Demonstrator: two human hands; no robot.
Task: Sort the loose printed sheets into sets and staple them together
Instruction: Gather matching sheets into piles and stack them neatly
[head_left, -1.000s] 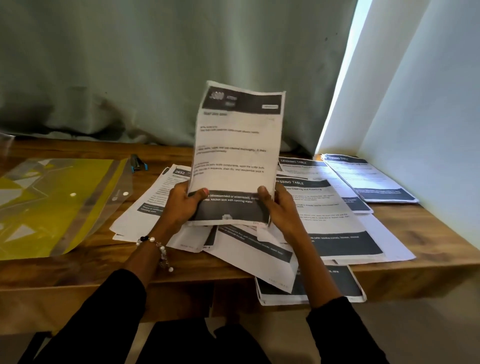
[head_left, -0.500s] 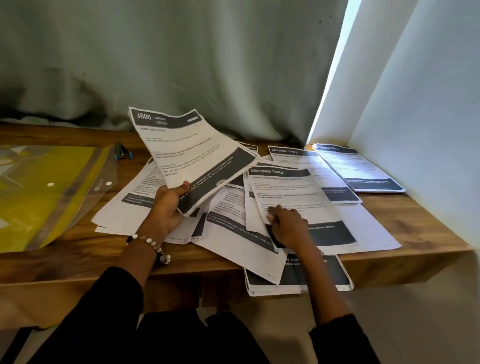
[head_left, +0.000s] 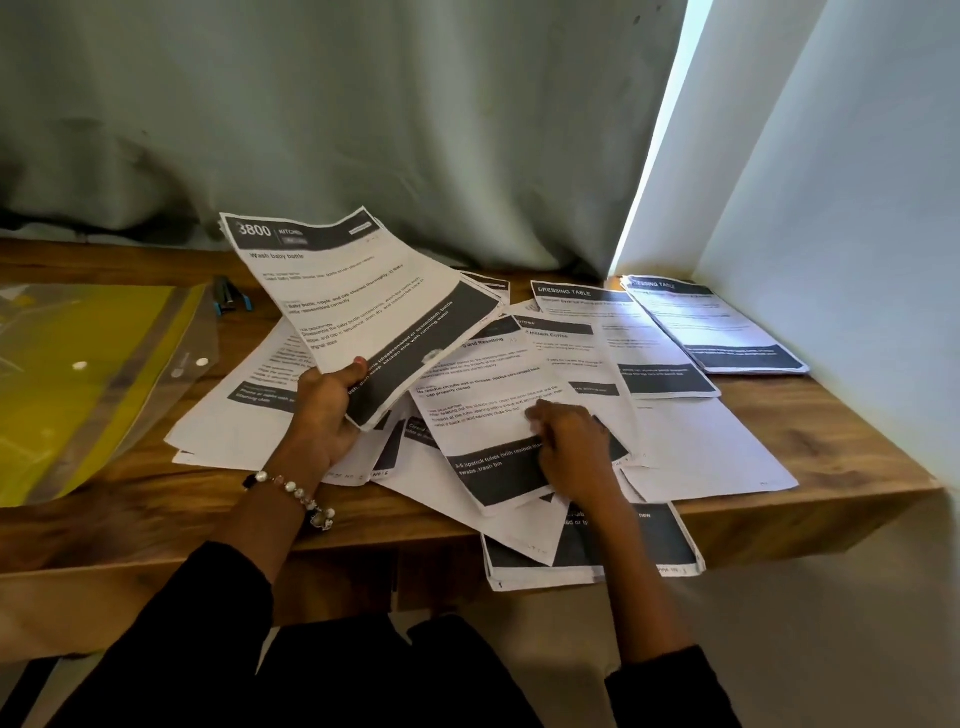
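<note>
We read "3800 KITCHEN" and "Wash baby bottle" on the raised sheet (head_left: 358, 306); "DRESSING TABLE" heads a flat sheet (head_left: 613, 332); another sheet (head_left: 498, 415) mentions, we think, "lipstick tubes".

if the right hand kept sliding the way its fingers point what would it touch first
The right hand rests on the lipstick sheet, fingers pointing left. Sliding on, it would probably first meet the lower edge of the "Wash baby bottle" set held in the left hand, though depth is unclear.
</note>
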